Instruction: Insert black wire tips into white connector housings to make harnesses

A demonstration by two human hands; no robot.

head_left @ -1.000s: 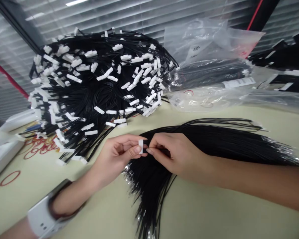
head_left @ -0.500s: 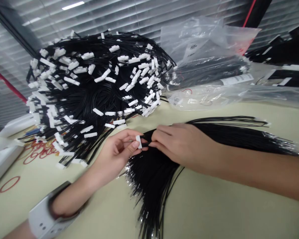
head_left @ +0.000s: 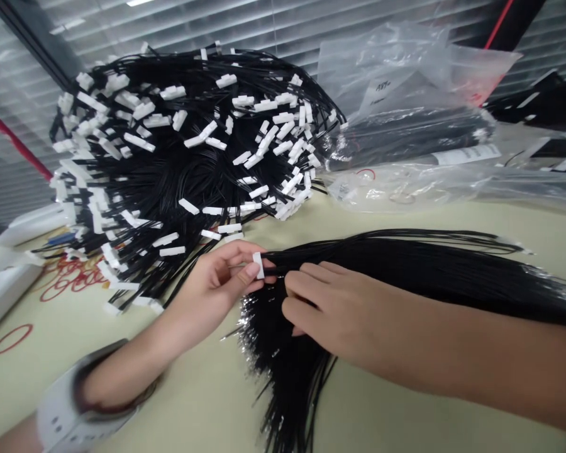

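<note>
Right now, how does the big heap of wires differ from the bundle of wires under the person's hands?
The heap of black wires is a tangled, domed mound, while the bundle of black wires lies flatter, in roughly straight strands. The heap bristles with white connectors, while the bundle shows silvery bare ends instead. Both are thin black wires resting on the pale tabletop.
</note>
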